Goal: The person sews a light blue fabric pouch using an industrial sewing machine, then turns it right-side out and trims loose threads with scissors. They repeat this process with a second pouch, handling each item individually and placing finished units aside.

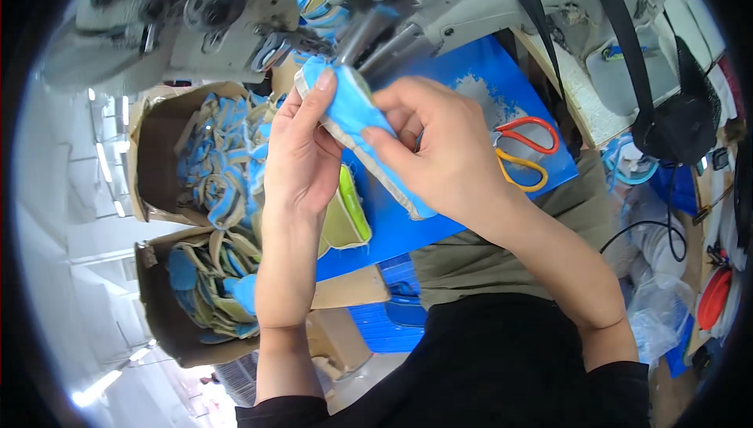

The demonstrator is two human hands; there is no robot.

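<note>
A long blue fabric piece with a beige edge (354,110) is stretched at a slant between my two hands, below the metal parts of a sewing machine (478,9). My left hand (300,154) grips its upper part, thumb on top. At its right edge my right hand (439,142) pinches the cloth between thumb and bent fingers; some fingertips are hidden. Beneath my hands, an olive fabric piece with a bright green strip (345,220) lies on the blue work surface (486,63). Scissors with red and yellow handles (533,177) rest to the right of my right hand, blades partly hidden.
Two cardboard boxes, an upper one (161,165) and a lower one (161,302), stand at the left, heaped with blue and olive fabric pieces. Another machine head (196,24) hangs at the upper left. Black straps (616,20) and a clear plastic bag (663,310) are at the right.
</note>
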